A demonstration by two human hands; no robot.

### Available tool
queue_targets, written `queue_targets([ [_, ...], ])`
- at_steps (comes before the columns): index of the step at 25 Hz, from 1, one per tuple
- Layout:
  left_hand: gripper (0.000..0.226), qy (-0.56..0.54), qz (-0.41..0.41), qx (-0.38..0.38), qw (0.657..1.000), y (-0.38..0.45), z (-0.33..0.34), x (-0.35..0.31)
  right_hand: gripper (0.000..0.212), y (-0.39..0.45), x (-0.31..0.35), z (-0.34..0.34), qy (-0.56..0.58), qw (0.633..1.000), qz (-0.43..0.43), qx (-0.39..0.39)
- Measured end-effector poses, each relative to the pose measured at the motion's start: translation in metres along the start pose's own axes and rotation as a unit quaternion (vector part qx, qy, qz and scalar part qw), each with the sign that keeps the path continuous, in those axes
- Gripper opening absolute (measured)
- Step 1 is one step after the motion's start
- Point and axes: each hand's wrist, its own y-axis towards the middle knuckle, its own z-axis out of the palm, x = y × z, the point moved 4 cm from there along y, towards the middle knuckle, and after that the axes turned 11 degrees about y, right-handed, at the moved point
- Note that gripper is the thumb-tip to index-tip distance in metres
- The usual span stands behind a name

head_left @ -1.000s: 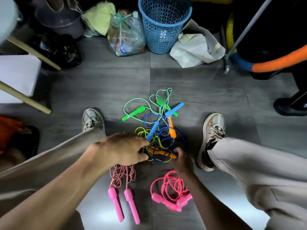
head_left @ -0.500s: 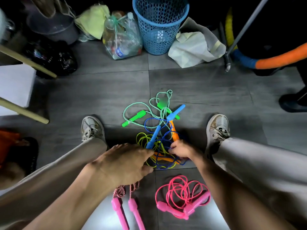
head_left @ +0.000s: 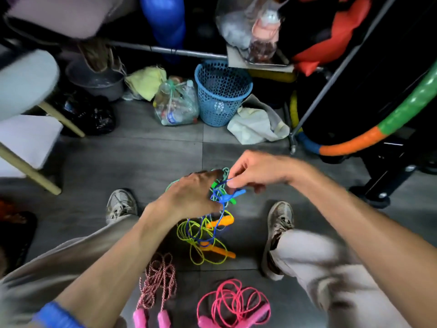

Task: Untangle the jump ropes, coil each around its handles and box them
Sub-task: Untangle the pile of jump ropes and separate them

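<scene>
Both hands have come up off the floor since half a second ago, lifting part of the tangle with them. The right hand, then low over the orange handles, now reaches forward and pinches the blue rope between thumb and forefinger, its other fingers curled in. The left hand lies palm down, fingers closed over the tangle just left of that pinch; what exactly it grips is hidden under the hand. A blue handle and a green handle hang at the pinch, with the green-and-white rope looping above them. The blue rope trails down into the yellow rope and its orange handles, which lie on the grey floor between the two shoes.

Nearer the person, the red-and-white rope with pink handles lies bunched to the left, and the pink rope lies coiled to the right, both apart from the tangle as before. The view has tilted up: the blue basket and the bag of bottles now sit mid-frame, with shelves above them and a striped hoop at right
</scene>
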Motion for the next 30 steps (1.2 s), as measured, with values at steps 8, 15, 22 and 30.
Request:
queue_targets([
  [8, 0.032, -0.304, -0.025, -0.025, 0.952, 0.007, -0.021, -0.007, 0.024, -0.065, -0.007, -0.052, 0.316, 0.891, -0.082, -0.315],
  [15, 0.028, -0.392, -0.016, -0.052, 0.918, 0.019, -0.038, 0.0, 0.033, -0.081, -0.035, -0.088, 0.202, 0.853, 0.014, -0.481],
  [22, 0.055, -0.146, -0.005, -0.141, 0.979, 0.014, -0.02, -0.013, 0.018, -0.068, 0.017, -0.044, 0.54, 0.814, -0.095, -0.193],
  [30, 0.015, 0.004, -0.008, 0.092, 0.996, 0.016, 0.023, -0.01, 0.009, -0.069, 0.023, -0.058, 0.686, 0.665, -0.192, -0.226],
])
